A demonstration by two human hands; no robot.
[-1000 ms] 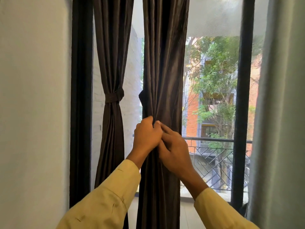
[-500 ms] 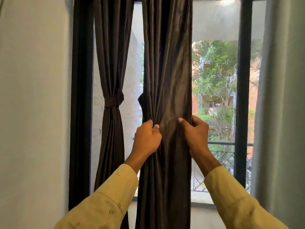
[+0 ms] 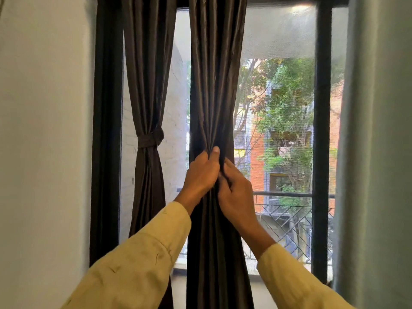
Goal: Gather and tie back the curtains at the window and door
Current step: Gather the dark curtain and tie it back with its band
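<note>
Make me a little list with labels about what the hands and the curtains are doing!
place: window with a dark frame
left curtain: gathered, tied with a band
middle curtain: bunched into folds, no tie seen on it
left hand: gripping the bunched folds of the middle curtain
right hand: right beside the left hand, fingers on the same folds
sleeves: yellow
right edge: pale curtain, hanging loose
outside: trees, a brick building, a railing
</note>
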